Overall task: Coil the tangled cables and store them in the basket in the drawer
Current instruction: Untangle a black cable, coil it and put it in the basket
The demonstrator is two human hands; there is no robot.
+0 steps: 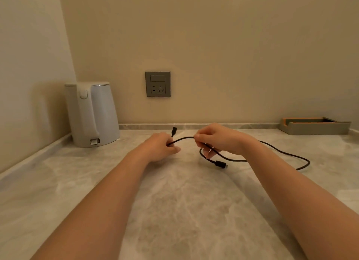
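— What sits at the left edge?
— A white kettle (91, 114) at ten o'clock, tucked into the corner where the walls meet. The bench (174, 211) runs wide from there to the near edge.
— And the hands?
— The left hand (161, 149) is curled round the black cable (183, 138) close to one plug (174, 131), which points to twelve. The right hand (215, 141) pinches the same cable just beside it. The slack loops out over the bench toward three o'clock.
— Far right?
— A tray (314, 128) at two o'clock against the back wall, apart from the loop.
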